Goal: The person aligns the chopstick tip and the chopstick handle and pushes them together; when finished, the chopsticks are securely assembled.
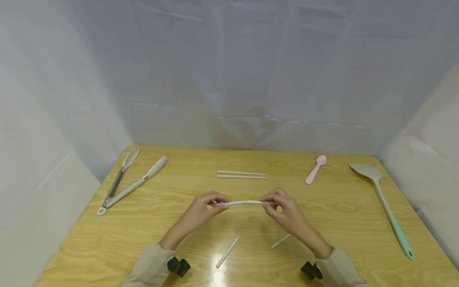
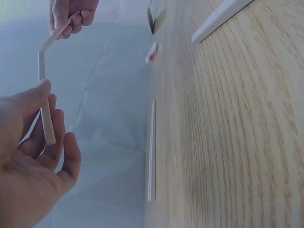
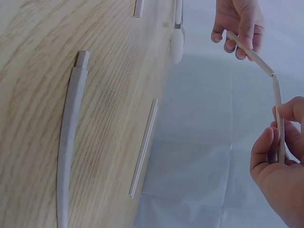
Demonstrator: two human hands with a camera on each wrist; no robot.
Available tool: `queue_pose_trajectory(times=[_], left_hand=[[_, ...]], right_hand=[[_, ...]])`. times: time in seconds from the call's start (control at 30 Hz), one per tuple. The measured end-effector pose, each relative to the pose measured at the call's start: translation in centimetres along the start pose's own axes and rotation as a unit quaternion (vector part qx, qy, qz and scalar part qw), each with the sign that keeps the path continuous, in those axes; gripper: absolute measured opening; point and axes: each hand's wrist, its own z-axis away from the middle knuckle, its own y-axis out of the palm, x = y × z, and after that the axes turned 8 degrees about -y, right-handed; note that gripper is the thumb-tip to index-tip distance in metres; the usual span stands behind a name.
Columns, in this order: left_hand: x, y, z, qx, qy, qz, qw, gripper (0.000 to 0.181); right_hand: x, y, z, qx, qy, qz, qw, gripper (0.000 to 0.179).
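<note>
My left hand (image 1: 202, 208) pinches one pale chopstick half (image 2: 48, 123) between thumb and fingers. My right hand (image 1: 289, 211) pinches a second chopstick half (image 3: 277, 92). The two halves meet end to end above the table, at a slight bend; whether one end sits inside the other cannot be seen. Below the hands lie two loose chopstick pieces: one on the left (image 1: 227, 252), and one on the right (image 3: 70, 123), partly behind my right forearm in the head view. The right piece has a narrower stub at its end.
A pair of chopsticks (image 1: 242, 177) lies beyond my hands on the wooden table (image 1: 179, 183). Spread metal tongs (image 1: 125, 191) lie on the left. A pink spoon (image 1: 313, 172) and a turner with a green handle (image 1: 398, 231) lie on the right. Pale sheeting (image 1: 244, 79) surrounds the table.
</note>
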Motion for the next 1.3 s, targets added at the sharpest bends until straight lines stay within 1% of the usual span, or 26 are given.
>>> queue_pose_trajectory(times=[0.33, 0.6, 0.83, 0.97, 1.1, 1.3], left_hand=[[-0.3, -0.1, -0.2, -0.009, 0.007, -0.008, 0.9999, 0.018], [-0.5, 0.0, -0.3, -0.003, 0.023, 0.003, 0.9997, 0.023], [-0.8, 0.4, -0.4, -0.003, 0.039, 0.029, 0.9988, 0.021], [-1.0, 0.7, -0.3, -0.007, 0.038, 0.039, 0.9985, 0.02], [-1.2, 0.8, -0.2, -0.012, 0.045, 0.041, 0.9981, 0.02], [-1.7, 1.0, 0.0, -0.023, 0.06, 0.042, 0.9971, 0.017]], right_hand=[[0.0, -0.2, -0.2, 0.009, -0.007, 0.011, 0.9999, 0.016], [0.0, -0.4, -0.5, 0.005, -0.024, 0.038, 0.999, 0.016], [0.2, -0.5, -0.3, 0.005, -0.025, 0.029, 0.9993, 0.016], [0.4, -0.5, -0.3, -0.003, -0.032, 0.028, 0.9991, 0.018], [0.7, -0.5, -0.3, -0.012, -0.044, 0.029, 0.9986, 0.02], [1.3, -0.7, -0.3, -0.018, -0.048, 0.027, 0.9983, 0.022]])
